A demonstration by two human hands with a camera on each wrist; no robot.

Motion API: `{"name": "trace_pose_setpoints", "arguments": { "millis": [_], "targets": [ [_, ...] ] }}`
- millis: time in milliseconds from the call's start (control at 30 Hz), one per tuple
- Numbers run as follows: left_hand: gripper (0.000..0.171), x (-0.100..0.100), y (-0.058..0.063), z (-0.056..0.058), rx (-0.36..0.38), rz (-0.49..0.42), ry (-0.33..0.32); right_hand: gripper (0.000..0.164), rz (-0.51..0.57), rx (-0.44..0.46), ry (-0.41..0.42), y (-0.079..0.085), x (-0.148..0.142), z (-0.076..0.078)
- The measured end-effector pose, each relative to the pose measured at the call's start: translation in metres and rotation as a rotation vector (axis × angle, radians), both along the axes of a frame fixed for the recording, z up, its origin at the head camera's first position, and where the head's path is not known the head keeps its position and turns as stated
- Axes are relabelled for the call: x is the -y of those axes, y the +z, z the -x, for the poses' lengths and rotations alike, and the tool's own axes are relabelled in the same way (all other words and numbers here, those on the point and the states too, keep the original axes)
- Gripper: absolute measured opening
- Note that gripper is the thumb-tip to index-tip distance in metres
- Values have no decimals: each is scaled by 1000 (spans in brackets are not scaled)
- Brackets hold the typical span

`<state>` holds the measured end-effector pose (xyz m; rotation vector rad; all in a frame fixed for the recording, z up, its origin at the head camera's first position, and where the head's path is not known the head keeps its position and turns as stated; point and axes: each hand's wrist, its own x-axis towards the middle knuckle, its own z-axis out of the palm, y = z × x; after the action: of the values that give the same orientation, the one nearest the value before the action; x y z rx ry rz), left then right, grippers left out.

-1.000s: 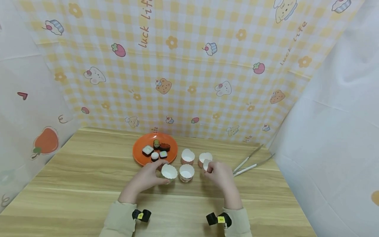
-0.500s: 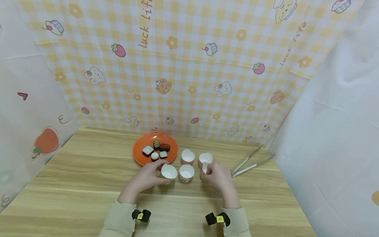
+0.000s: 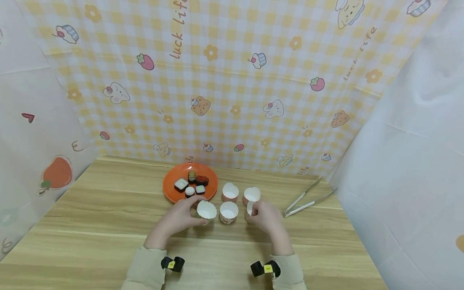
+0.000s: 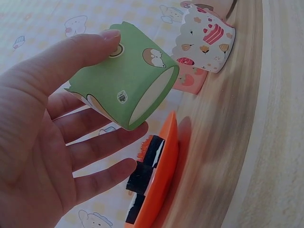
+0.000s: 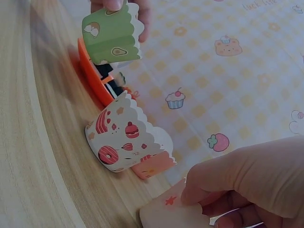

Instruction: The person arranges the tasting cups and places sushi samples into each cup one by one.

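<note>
My left hand (image 3: 185,213) pinches a green paper baking cup (image 4: 137,76) with an avocado and animal print between thumb and fingers. In the left wrist view that cup is tilted and held clear of the wood. My right hand (image 3: 267,215) grips a pale baking cup (image 5: 166,209) with a red mark, its thumb on the outer wall; part of the cup is hidden by the fingers. Between both hands stands a white baking cup (image 3: 228,211) printed with cakes and donuts. Behind it are a pink baking cup (image 3: 230,193) and another pinkish baking cup (image 3: 251,194).
An orange plate (image 3: 170,189) with several sushi pieces (image 3: 181,184) sits behind my left hand. Metal tongs (image 3: 300,208) with white handles lie spread to the right of my right hand. A checkered cloth (image 3: 232,80) hangs at the back edge of the wooden table (image 3: 108,209).
My right hand has moved slightly toward me with the pale cup, which now sits lower, in line with the white cup. The left hand and green cup have hardly moved.
</note>
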<state>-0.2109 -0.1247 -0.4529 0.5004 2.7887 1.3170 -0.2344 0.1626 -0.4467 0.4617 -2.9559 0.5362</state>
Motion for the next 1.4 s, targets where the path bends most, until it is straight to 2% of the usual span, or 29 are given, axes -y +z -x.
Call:
{"name": "trace_pose_setpoints", "arguments": {
  "millis": [567, 767, 1400],
  "targets": [
    [65, 1, 0, -1, -9, -3, 2, 30, -9, 25, 3, -1, 0, 0],
    [66, 1, 0, -1, -6, -10, 1, 26, -16, 42, -7, 3, 1, -2],
    [67, 0, 0, 0, -10, 3, -5, 9, 5, -7, 18, 20, 6, -10]
  ]
}}
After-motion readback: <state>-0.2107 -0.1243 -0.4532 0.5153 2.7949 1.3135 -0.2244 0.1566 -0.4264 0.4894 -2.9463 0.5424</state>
